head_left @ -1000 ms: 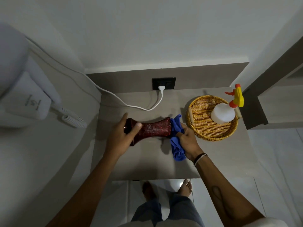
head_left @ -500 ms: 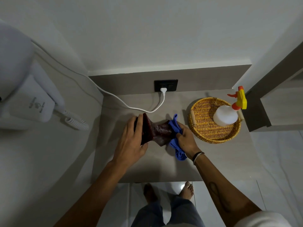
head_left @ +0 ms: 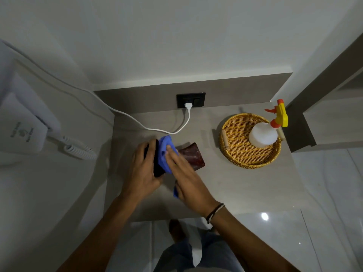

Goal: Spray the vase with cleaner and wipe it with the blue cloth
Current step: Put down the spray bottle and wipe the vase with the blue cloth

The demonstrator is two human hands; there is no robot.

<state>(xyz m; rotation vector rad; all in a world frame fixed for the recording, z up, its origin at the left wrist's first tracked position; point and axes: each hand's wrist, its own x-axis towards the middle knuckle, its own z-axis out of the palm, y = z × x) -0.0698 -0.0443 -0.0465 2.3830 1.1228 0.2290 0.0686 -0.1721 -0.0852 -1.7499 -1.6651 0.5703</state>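
Left hand [head_left: 143,173] grips the dark red vase [head_left: 193,157] near its rim. Right hand [head_left: 188,179] presses the blue cloth [head_left: 164,152] on it, over the bench [head_left: 245,185].

The vase [head_left: 191,156] lies on its side on the counter [head_left: 245,185], near the middle, with the left hand [head_left: 141,173] at its left end and the right hand [head_left: 188,181] over its middle, pressing the cloth [head_left: 164,152] between them. To the right, apart from the vase, the basket [head_left: 235,154] sits on the counter with the spray bottle [head_left: 263,134] in it. Behind, on the back wall, the socket [head_left: 191,100] holds a plug [head_left: 188,105], its cable [head_left: 137,122] running off left across the counter toward the wall unit [head_left: 21,132].
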